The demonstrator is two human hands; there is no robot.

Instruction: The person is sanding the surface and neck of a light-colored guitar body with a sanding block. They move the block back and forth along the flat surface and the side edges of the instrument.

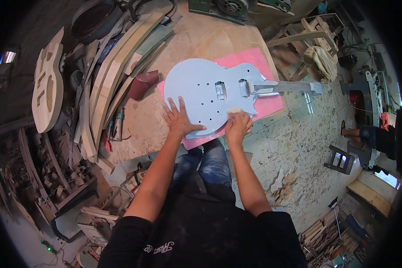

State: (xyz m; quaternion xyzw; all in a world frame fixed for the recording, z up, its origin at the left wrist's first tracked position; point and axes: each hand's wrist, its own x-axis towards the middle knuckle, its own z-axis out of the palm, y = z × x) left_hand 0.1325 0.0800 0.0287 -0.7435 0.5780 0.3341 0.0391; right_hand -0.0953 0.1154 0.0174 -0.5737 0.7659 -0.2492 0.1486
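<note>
A pale blue-grey electric guitar body point(190, 96) lies flat on a pink sheet point(272, 105), its neck point(288, 87) pointing right. Small holes and two pickup cavities show in its face. My left hand point(178, 120) rests open on the lower left of the body, fingers spread and nothing in them. At the body's near edge, right of the left hand, my right hand point(239, 129) is closed on a small pale pad point(235, 111), which touches the body. The pad is slightly blurred, and the fingers partly cover it.
A curled piece of reddish-brown sandpaper point(144, 85) lies on the wooden table point(205, 38), left of the guitar. Several wood strips point(116, 71) and pliers point(119, 123) are farther left, beside an unfinished guitar body point(48, 89). A green machine point(223, 9) stands at the back.
</note>
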